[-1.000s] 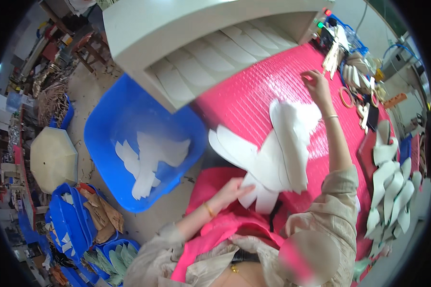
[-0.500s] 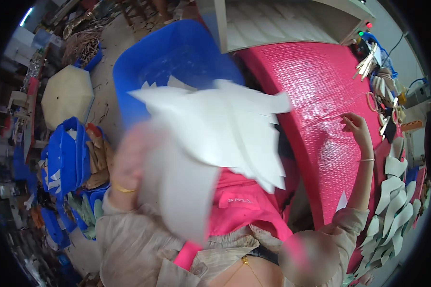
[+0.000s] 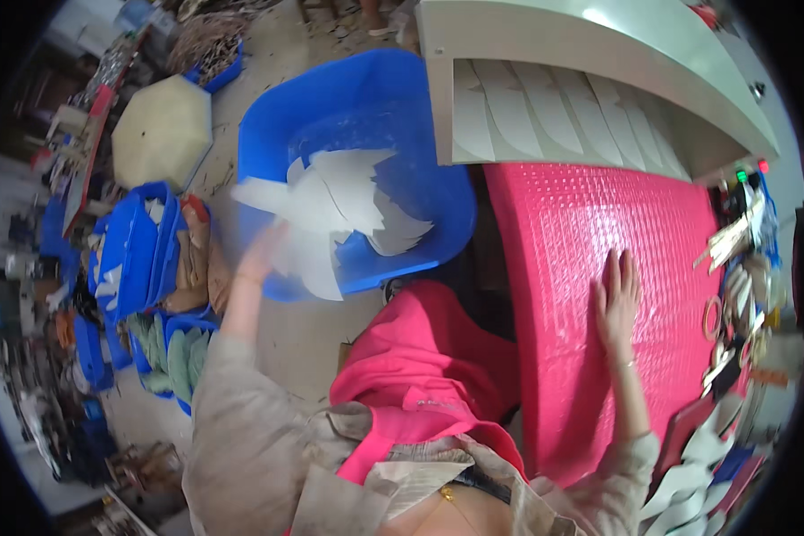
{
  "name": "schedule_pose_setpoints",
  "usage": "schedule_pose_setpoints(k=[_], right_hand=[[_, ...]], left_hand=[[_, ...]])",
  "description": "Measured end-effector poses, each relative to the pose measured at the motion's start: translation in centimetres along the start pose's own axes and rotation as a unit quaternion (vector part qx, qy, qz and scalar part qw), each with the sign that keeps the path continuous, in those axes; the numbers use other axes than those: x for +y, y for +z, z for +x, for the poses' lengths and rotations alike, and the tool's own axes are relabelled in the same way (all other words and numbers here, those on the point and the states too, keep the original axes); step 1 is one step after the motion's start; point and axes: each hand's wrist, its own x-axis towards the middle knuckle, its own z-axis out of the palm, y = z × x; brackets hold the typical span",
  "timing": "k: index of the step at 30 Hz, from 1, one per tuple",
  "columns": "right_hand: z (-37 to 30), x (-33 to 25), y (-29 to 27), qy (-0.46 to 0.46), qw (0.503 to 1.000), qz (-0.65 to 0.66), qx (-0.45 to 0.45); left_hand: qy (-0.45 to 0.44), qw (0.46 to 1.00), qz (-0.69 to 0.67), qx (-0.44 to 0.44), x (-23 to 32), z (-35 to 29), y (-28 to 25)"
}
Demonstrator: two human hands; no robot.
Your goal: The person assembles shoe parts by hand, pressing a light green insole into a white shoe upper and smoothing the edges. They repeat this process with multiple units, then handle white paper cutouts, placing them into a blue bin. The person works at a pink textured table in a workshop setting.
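My left hand (image 3: 261,253) is at the near left side of a large blue tub (image 3: 268,116), closed on the edge of a bunch of white cut-out pieces (image 3: 326,201). These are thin, with curved edges and pointed tips, fanned out over the tub. My fingers there are partly hidden and slightly blurred. On the pink bubble-textured covering of the table (image 3: 554,268), my right hand (image 3: 618,299) lies flat, fingers stretched out, holding nothing.
A pale machine housing (image 3: 598,27) stands over the table's far end, with a row of white curved pieces (image 3: 545,98) in its opening. Scissors (image 3: 712,317) and more pale pieces (image 3: 688,482) lie along the right. Blue crates (image 3: 134,259) and an octagonal stool top (image 3: 161,134) are left.
My left hand has carried the white pieces away from my body, out over the blue tub. My right hand has come down flat onto the pink covering. The view has shifted.
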Motion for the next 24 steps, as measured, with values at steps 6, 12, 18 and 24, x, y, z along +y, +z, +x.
schedule_pose_setpoints(k=[6,12,18,24], right_hand=[[0.3,-0.6,-1.5,0.028,0.999,0.017,-0.039],[0.9,-0.5,-2.1,0.013,0.998,0.01,-0.06],[1.1,-0.8,-2.4,0.009,0.999,-0.005,-0.041],[-0.7,-2.3,-1.8,0.013,0.993,-0.018,-0.118]], left_hand=[[0.121,0.671,0.676,0.281,-5.5,0.1,5.8],[-0.118,0.979,-0.163,0.039,4.5,-6.8,12.7],[0.011,0.988,-0.152,-0.035,15.5,-16.8,21.8],[-0.044,0.991,-0.117,0.04,15.3,-20.8,18.5]])
